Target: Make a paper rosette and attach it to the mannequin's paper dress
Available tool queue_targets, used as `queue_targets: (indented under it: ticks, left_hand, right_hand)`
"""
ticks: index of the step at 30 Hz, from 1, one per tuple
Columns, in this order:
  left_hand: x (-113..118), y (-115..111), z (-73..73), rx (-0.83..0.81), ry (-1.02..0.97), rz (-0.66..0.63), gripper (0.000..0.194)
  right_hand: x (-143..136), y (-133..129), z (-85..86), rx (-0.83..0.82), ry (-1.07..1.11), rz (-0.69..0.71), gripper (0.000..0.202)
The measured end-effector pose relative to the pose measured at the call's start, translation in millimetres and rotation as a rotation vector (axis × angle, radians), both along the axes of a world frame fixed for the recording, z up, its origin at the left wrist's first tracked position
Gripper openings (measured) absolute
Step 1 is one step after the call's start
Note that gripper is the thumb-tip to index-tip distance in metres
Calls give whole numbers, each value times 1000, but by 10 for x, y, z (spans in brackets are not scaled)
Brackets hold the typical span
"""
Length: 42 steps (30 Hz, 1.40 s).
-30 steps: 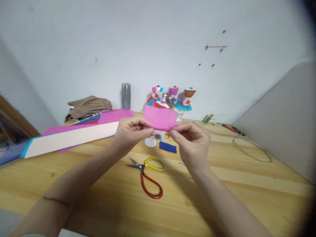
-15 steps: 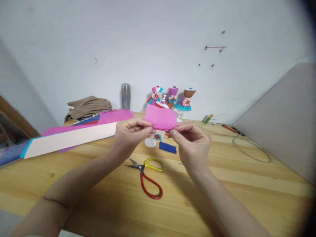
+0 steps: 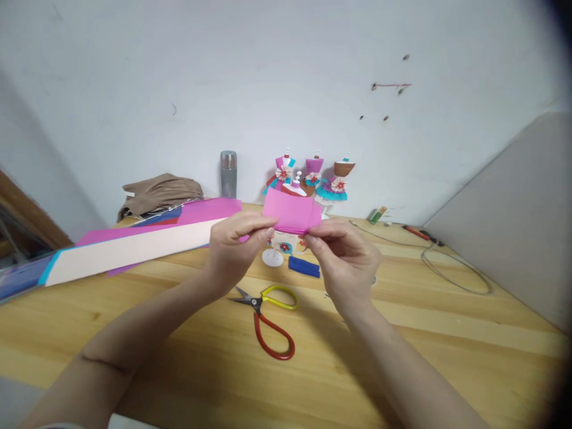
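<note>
A pink sheet [image 3: 292,210], folded in narrow layers along its lower edge, is held up above the table between both hands. My left hand [image 3: 239,247] pinches its lower left corner between thumb and fingers. At the lower right edge, my right hand [image 3: 346,259] grips the same sheet with thumb and forefinger. Below the hands lie scissors [image 3: 257,302] with one yellow and one red handle, blades parted. A blue folded strip [image 3: 304,266] rests on the table just under the sheet, beside a white round base [image 3: 272,258].
Small dress-form figures [image 3: 342,179] stand by the wall behind the sheet. A grey bottle [image 3: 228,176], brown cloth [image 3: 163,193] and long coloured sheets [image 3: 134,253] are at the left. A cable [image 3: 456,281], a red-handled tool [image 3: 415,232] and a green tube [image 3: 378,215] lie at the right.
The fingers of my right hand have shifted slightly on the sheet's lower edge, and the sheet's right side has tilted a little. My left hand keeps its pinch.
</note>
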<state>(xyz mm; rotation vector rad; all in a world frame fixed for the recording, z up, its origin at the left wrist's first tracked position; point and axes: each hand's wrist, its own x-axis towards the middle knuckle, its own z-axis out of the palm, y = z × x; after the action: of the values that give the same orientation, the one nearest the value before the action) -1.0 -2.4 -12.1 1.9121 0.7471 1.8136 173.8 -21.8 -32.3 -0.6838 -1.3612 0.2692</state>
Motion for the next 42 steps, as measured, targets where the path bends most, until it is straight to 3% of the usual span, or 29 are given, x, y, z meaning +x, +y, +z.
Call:
queue_targets:
  ticks: [5, 11, 18, 26, 34, 42]
  left_hand:
    - [-18, 19, 10, 153, 106, 121, 14]
    - [-3, 23, 0, 207, 112, 140, 13]
    - [8, -2, -28, 89, 92, 90, 10]
    - [36, 4, -116, -171, -47, 12, 8]
    - [38, -26, -42, -90, -76, 40, 6]
    - [70, -57, -22, -274, -222, -106, 12]
  right_hand:
    - [19, -5, -34, 6, -78, -58, 16]
    - [27, 12, -45, 58, -136, -160, 18]
    - [23, 15, -38, 136, -174, -244, 14]
    - [-2, -1, -48, -58, -41, -194, 3]
    - [-33, -24, 12, -89, 47, -123, 8]
    - [-45, -25, 5, -94, 108, -66, 12]
